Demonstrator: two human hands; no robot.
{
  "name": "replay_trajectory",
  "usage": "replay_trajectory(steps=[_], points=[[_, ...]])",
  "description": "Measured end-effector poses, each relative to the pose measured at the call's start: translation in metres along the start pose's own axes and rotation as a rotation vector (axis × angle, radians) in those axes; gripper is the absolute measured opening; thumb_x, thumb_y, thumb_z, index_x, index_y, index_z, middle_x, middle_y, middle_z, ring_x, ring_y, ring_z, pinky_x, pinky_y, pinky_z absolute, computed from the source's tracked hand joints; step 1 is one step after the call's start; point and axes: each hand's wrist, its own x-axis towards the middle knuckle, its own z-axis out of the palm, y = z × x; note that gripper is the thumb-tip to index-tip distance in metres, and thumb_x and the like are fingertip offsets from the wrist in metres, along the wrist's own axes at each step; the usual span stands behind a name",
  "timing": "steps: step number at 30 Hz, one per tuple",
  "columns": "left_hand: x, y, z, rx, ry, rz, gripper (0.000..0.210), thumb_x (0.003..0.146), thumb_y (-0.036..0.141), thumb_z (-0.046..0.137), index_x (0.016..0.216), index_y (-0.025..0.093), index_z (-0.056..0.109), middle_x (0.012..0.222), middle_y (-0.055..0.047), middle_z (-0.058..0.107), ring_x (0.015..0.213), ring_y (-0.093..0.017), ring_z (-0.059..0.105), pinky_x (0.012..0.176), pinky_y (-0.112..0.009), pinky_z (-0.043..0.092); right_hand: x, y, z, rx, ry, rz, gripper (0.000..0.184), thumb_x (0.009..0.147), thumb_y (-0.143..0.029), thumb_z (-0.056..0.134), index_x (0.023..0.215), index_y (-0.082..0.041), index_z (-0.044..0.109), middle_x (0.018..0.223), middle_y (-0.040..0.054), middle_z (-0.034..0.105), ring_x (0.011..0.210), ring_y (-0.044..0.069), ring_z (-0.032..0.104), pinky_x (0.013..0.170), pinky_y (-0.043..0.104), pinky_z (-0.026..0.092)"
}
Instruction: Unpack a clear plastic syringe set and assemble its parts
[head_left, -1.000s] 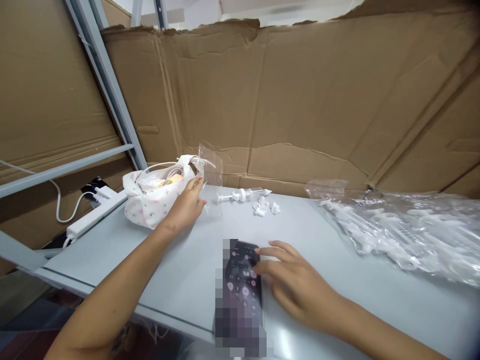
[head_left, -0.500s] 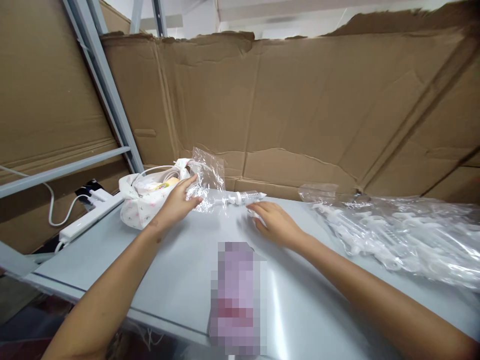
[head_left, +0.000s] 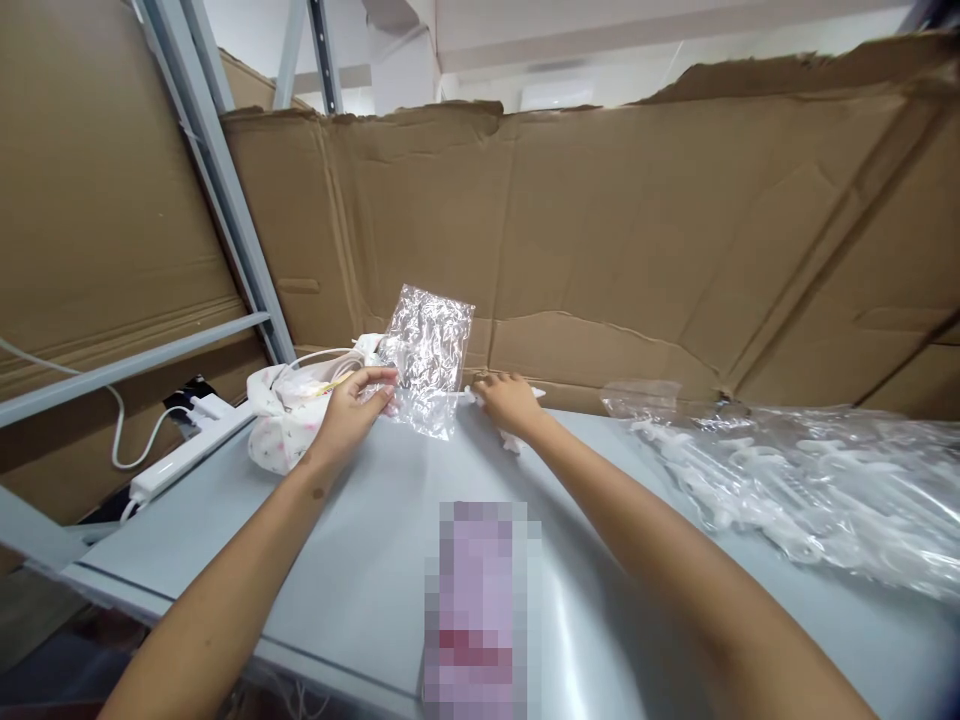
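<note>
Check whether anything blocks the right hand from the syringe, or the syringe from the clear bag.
Nothing visible does. The right hand lies over the syringe, hiding most of it, and the clear bag at the left hand is just to its left. The white pieces lie nearer the camera, off that path.

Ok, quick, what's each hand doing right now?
Left hand: closed, pinching the clear plastic bag.
Right hand: over the syringe, fingers curled; whether it grips cannot be told.
</note>
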Motion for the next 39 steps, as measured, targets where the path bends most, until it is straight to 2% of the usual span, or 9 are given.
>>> replay_trajectory(steps=[3,11,15,20,23,26,29,34,39], points=[[-0.003,-0.005,0.005,0.131,-0.032,-0.009,0.021,0.077,0.03,0.055,0.092,0.016,0.062,0.1,-0.005,0.063,0.067,-0.013,0.059,0.065,-0.028,0.049,-0.006,0.013,-0.017,-0.006,0.093,0.122,0.028,0.088,-0.022,0.051,0.114,-0.018,0.058,0.109,0.0155,0.062,0.104,0.028,0.056,0.084,0.04,0.042],[-0.014,-0.023,0.027,0.44,-0.208,-0.072,0.029,0.08,0.032,0.049,0.099,0.016,0.064,0.086,-0.004,0.065,0.064,-0.016,0.059,0.066,-0.03,0.048,-0.046,0.056,-0.064,0.081,0.312,0.442,0.04,0.086,-0.036,0.047,0.122,-0.019,0.052,0.111,0.0141,0.062,0.095,0.029,0.059,0.068,0.035,0.043],[-0.018,-0.039,0.038,0.575,-0.264,-0.02,0.027,0.081,0.028,0.048,0.099,0.018,0.065,0.08,-0.004,0.063,0.068,-0.018,0.057,0.072,-0.032,0.046,-0.082,0.051,-0.076,0.272,0.442,0.428,0.036,0.083,-0.041,0.052,0.113,-0.023,0.057,0.104,0.0085,0.064,0.089,0.027,0.059,0.063,0.032,0.042],[-0.026,-0.048,0.053,0.737,-0.275,0.079,0.025,0.08,0.023,0.05,0.096,0.015,0.068,0.095,-0.014,0.059,0.093,-0.031,0.055,0.087,-0.046,0.041,-0.12,0.039,-0.078,0.519,0.5,0.339,0.033,0.081,-0.039,0.056,0.109,-0.022,0.059,0.099,0.0077,0.065,0.086,0.025,0.06,0.066,0.035,0.045],[-0.031,-0.04,0.06,0.782,-0.27,0.158,0.022,0.081,0.022,0.051,0.094,0.016,0.068,0.114,-0.016,0.055,0.114,-0.034,0.044,0.098,-0.05,0.031,-0.134,0.034,-0.076,0.926,0.488,0.307,0.037,0.079,-0.043,0.061,0.11,-0.023,0.058,0.103,0.0066,0.064,0.088,0.023,0.06,0.067,0.035,0.05],[-0.04,-0.02,0.069,0.731,-0.331,0.246,0.027,0.085,0.031,0.052,0.108,0.022,0.063,0.12,-0.009,0.055,0.118,-0.027,0.043,0.103,-0.043,0.031,-0.144,0.026,-0.072,1.373,0.473,0.339,0.045,0.074,-0.043,0.068,0.114,-0.028,0.053,0.116,0.0049,0.058,0.097,0.023,0.058,0.062,0.031,0.054],[-0.051,0.004,0.081,0.466,-0.456,0.262,0.04,0.086,0.04,0.053,0.121,0.022,0.051,0.121,-0.007,0.056,0.115,-0.022,0.048,0.1,-0.038,0.036,-0.152,0.015,-0.067,1.702,0.426,0.394,0.04,0.072,-0.037,0.072,0.106,-0.029,0.053,0.119,0.0025,0.053,0.104,0.022,0.056,0.068,0.034,0.058],[-0.061,0.027,0.099,0.302,-0.554,0.215,0.034,0.084,0.037,0.056,0.114,0.023,0.047,0.107,-0.005,0.062,0.093,-0.02,0.058,0.08,-0.032,0.044,-0.164,0.005,-0.061,1.988,0.292,0.401,0.021,0.077,-0.038,0.067,0.084,-0.025,0.053,0.105,0.0022,0.06,0.104,0.022,0.057,0.083,0.044,0.056],[-0.049,0.033,0.107,0.373,-0.523,0.254,0.027,0.088,0.047,0.045,0.092,0.02,0.05,0.086,-0.002,0.061,0.07,-0.017,0.055,0.066,-0.029,0.041,-0.17,0.009,-0.052,2.039,0.321,0.521,0.019,0.08,-0.044,0.061,0.082,-0.025,0.059,0.093,0.0019,0.064,0.092,0.019,0.063,0.086,0.04,0.055]])
